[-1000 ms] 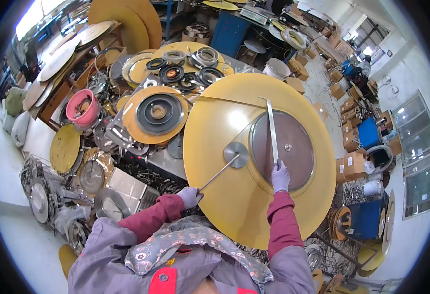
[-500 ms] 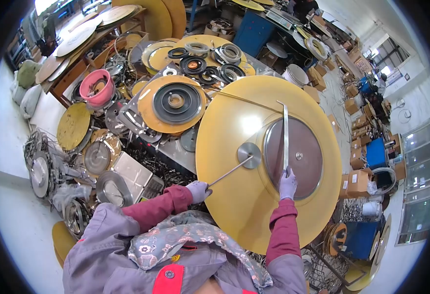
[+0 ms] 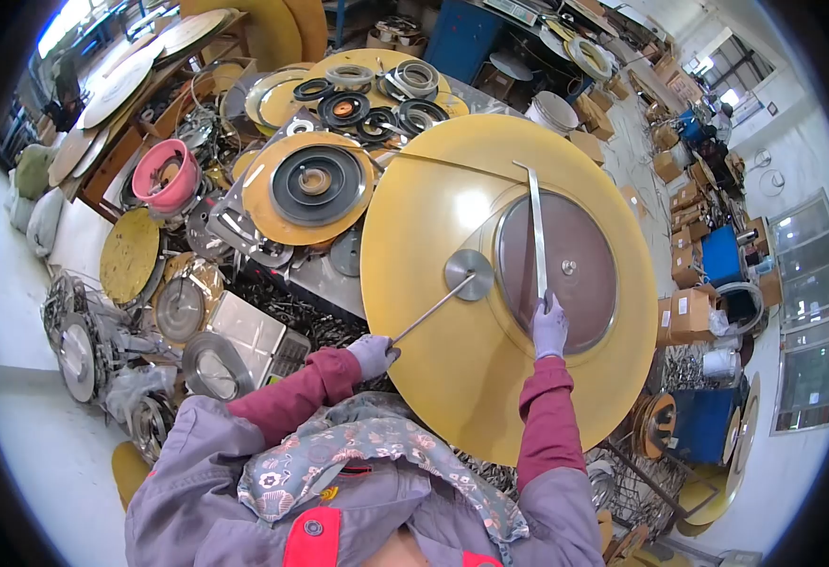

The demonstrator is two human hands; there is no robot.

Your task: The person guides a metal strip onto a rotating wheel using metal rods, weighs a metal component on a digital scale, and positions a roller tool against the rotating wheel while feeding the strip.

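Observation:
My left hand point(image 3: 374, 356) is closed round the near end of a thin metal rod point(image 3: 430, 311). The rod's far end meets a small grey metal disc point(image 3: 461, 275) lying against a large yellow disc point(image 3: 414, 236). In my right hand point(image 3: 548, 328) is a long flat metal bar point(image 3: 538, 227) with a bent tip, which crosses a brown round plate point(image 3: 584, 302) with a metal rim and a central knob point(image 3: 569, 267). A thin strip point(image 3: 461, 163) runs over the yellow disc's upper part from the left to near the bar's tip. Both hands wear light gloves.
Left of the yellow disc, a table holds an orange disc point(image 3: 261, 203) with a dark coil point(image 3: 291, 186), several black rings point(image 3: 343, 109) and a pink bucket point(image 3: 173, 194). Metal coils point(image 3: 216, 367) and scrap lie below. Cardboard boxes point(image 3: 690, 316) stand at right.
The whole scene sits higher in the view and slightly to the left. Both hands keep their hold on the rod and the bar, with little visible movement against the yellow disc.

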